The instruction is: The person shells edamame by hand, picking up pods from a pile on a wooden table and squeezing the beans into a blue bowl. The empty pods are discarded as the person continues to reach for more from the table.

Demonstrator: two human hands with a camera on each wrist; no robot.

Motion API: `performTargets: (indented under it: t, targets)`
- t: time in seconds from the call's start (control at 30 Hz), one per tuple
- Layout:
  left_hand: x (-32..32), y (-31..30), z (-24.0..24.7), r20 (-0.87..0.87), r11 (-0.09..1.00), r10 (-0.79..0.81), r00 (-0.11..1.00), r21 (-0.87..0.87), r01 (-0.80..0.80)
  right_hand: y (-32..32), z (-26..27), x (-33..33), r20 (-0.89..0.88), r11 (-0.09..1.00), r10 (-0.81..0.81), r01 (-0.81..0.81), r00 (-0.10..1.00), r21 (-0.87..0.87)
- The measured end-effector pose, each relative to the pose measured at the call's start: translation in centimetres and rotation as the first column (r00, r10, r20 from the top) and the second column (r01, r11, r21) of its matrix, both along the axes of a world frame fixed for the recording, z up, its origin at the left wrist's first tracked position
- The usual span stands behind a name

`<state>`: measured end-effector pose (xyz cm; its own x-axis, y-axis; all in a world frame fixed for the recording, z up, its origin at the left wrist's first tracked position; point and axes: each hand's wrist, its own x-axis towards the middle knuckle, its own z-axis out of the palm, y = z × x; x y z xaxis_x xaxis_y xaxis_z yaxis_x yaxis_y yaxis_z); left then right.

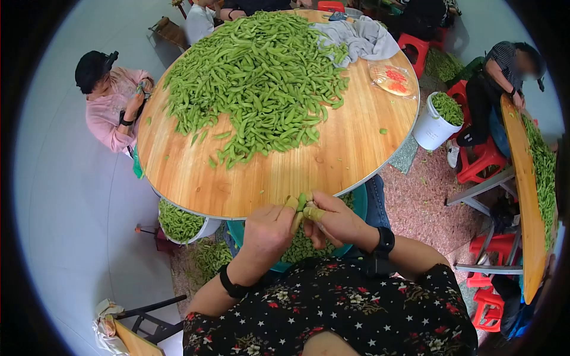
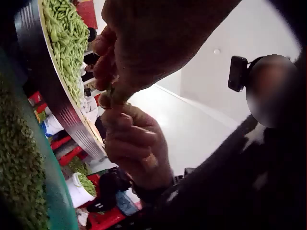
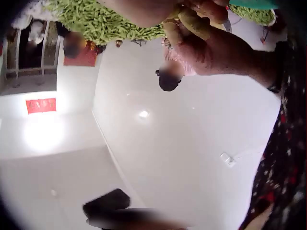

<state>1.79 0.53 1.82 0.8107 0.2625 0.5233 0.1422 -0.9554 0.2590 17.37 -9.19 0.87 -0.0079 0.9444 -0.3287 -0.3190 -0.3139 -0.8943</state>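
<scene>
In the head view a green pod (image 1: pixel 302 202) is held between both hands at the table's near edge. My left hand (image 1: pixel 268 230) pinches it from one side with thumb and forefinger, and my right hand (image 1: pixel 339 219) pinches at its other end. Yellowish coverings show on several fingertips. Below the hands, a teal basin (image 1: pixel 236 232) holds green beans or pods. A large heap of green pods (image 1: pixel 261 77) lies on the round wooden table (image 1: pixel 196 184). The left wrist view shows the fingers of both hands meeting; the pod is mostly hidden there.
A grey cloth (image 1: pixel 362 38) and a plastic-wrapped item (image 1: pixel 390 79) lie at the table's back right. White buckets of pods stand right (image 1: pixel 432 127) and at the near left (image 1: pixel 208 228). A person in pink (image 1: pixel 116 101) sits left; others sit farther back. Red stools (image 1: pixel 484 160) stand right.
</scene>
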Motion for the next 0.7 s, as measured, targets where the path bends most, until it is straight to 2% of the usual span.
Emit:
performTargets:
  t: [0.03, 0.1, 0.17, 0.2, 0.27, 0.3, 0.37, 0.4, 0.43, 0.47, 0.5, 0.53, 0.57, 0.6, 0.63, 0.7]
  targets:
    - [0.1, 0.0, -0.5, 0.008, 1.000, 0.017, 1.000, -0.016, -0.017, -0.1, 0.1, 0.0, 0.065, 1.000, 0.004, -0.005, 0.998, 0.012]
    - [0.2, -0.1, -1.3, 0.016, 0.999, 0.034, 0.999, -0.035, -0.034, -0.2, 0.1, 0.1, 0.079, 1.000, 0.012, -0.012, 0.997, 0.001]
    - [0.2, -0.2, -2.0, 0.081, 0.976, 0.060, 0.995, -0.214, -0.042, -0.3, 0.1, 0.1, 0.094, 1.000, 0.018, -0.017, 0.995, -0.009]
    - [0.2, -0.4, -2.5, 0.081, 0.976, 0.060, 0.995, -0.216, -0.041, -0.3, 0.3, 0.1, 0.081, 0.999, 0.031, -0.030, 0.996, -0.017]
    - [0.5, -1.0, -3.5, 0.232, 0.843, 0.162, 0.959, -0.537, -0.013, -0.3, 0.3, 0.2, 0.068, 0.999, 0.043, -0.042, 0.997, -0.024]
    - [0.5, -1.2, -3.8, 0.231, 0.843, 0.162, 0.959, -0.538, -0.013, -0.3, 0.0, 0.3, 0.067, 0.998, 0.066, -0.065, 0.996, -0.025]
    - [0.2, -1.7, -4.4, 0.145, 0.595, 0.265, 0.953, -0.802, -0.043, -0.3, -0.9, 0.2, 0.066, 0.996, 0.089, -0.087, 0.994, -0.026]
    - [0.1, -1.9, -4.6, 0.145, 0.595, 0.264, 0.953, -0.803, -0.042, -0.4, -1.6, 0.0, -0.042, 0.997, 0.077, -0.078, 0.996, -0.002]
    - [0.2, -2.1, -4.7, 0.157, 0.483, 0.302, 0.940, -0.876, -0.009, -0.4, -2.3, -0.1, -0.148, 0.998, 0.066, -0.063, 0.987, 0.022]
    - [0.2, -2.3, -4.8, 0.164, 0.363, 0.338, 0.927, -0.931, 0.033, -0.5, -2.7, -0.1, -0.143, 0.998, 0.060, -0.058, 0.988, 0.024]
    - [-0.1, -2.3, -4.9, 0.174, 0.367, 0.328, 0.928, -0.929, 0.045, -0.5, -3.0, 0.1, -0.077, 0.995, 0.102, -0.102, 0.992, 0.014]
    - [-0.5, -1.9, -4.9, 0.134, 0.603, 0.271, 0.953, -0.796, -0.060, -0.4, -3.3, 0.6, -0.002, 0.990, 0.139, -0.139, 0.990, 0.004]
    - [-0.6, -1.4, -5.0, 0.092, 0.798, 0.224, 0.970, -0.588, -0.129, -0.4, -4.3, 0.9, 0.026, 0.993, 0.115, -0.115, 0.993, 0.015]
    - [-0.8, -1.3, -4.7, 0.075, 0.827, 0.216, 0.973, -0.544, -0.141, -0.4, -5.8, 0.7, 0.336, 0.967, 0.025, -0.108, 0.941, 0.231]
    - [-1.1, -1.3, -4.1, 0.063, 0.855, 0.210, 0.976, -0.496, -0.152, -0.3, -6.3, 0.8, 0.593, 0.892, -0.129, -0.169, 0.795, 0.420]
    - [-1.6, -1.3, -3.3, 0.000, 0.889, 0.206, 0.979, -0.417, -0.187, -0.6, -3.9, 0.6, 0.668, 0.909, -0.141, -0.172, 0.730, 0.379]
